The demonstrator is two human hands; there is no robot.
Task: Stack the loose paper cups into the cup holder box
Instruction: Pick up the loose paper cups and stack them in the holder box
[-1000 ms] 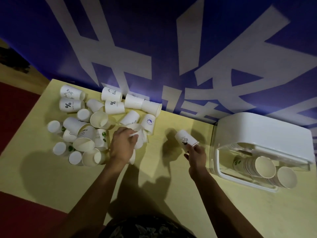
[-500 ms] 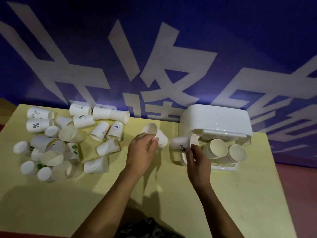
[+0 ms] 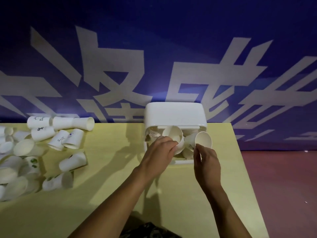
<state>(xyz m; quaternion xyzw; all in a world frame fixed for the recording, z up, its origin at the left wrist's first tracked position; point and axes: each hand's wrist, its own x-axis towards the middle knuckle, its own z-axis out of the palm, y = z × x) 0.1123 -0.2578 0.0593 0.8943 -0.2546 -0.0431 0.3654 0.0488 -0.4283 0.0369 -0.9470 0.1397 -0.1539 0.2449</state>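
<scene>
The white cup holder box (image 3: 175, 114) stands at the table's back edge, its open front facing me with cup stacks inside. My left hand (image 3: 158, 152) grips a white paper cup (image 3: 173, 135) at the left stack, its mouth turned toward me. To its right, my right hand (image 3: 206, 159) pinches another paper cup (image 3: 202, 140) by the rim in front of the right stack. Several loose paper cups (image 3: 66, 139) lie scattered on the left of the table.
The yellow table (image 3: 109, 194) ends at the right near a red floor (image 3: 283, 186). A blue banner with large white characters (image 3: 154, 57) hangs directly behind the box. One cup (image 3: 73, 161) lies alone between the pile and my arms.
Both hands carried their cups rightward from the table middle to the box's open front. The view has swung right, so the loose pile sits farther left.
</scene>
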